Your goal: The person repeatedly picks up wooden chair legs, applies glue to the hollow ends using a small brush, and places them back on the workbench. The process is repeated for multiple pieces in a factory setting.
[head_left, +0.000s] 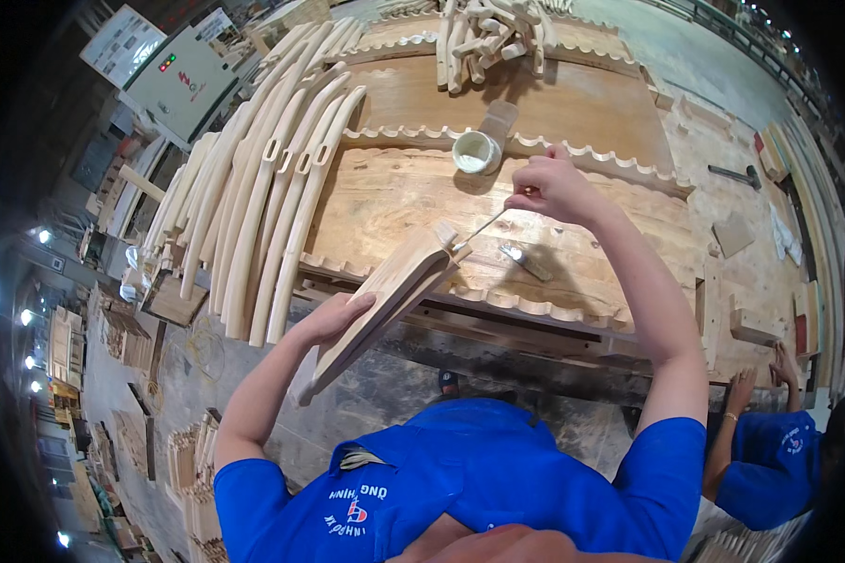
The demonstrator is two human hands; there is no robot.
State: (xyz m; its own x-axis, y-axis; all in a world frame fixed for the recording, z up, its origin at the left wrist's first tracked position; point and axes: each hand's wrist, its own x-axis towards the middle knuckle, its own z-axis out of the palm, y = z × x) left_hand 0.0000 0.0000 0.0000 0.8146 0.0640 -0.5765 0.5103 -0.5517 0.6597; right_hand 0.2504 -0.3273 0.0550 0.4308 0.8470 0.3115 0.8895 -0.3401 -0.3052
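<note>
My left hand [338, 317] grips the lower part of a long pale wooden piece [396, 278], held slanted over the bench's near edge. A dark lengthwise gap runs along its side; I cannot tell whether it is one piece or two together. Pinched in my right hand [556, 190] is a thin stick [486, 226], its tip at the upper end of the wood, by a short tenon. Beyond, a white cup [476, 153] with pale contents stands on the bench. Between the cup and the near edge lies a small cutter-like tool [526, 263].
Curved wooden parts with slots [286, 178] are stacked at the left. Scalloped strips [596, 150] cross the wooden bench [376, 192]. A pile of short wooden pieces [498, 42] sits at the back. A hammer [734, 175] lies right; a co-worker's hands [742, 387] rest at the lower right edge.
</note>
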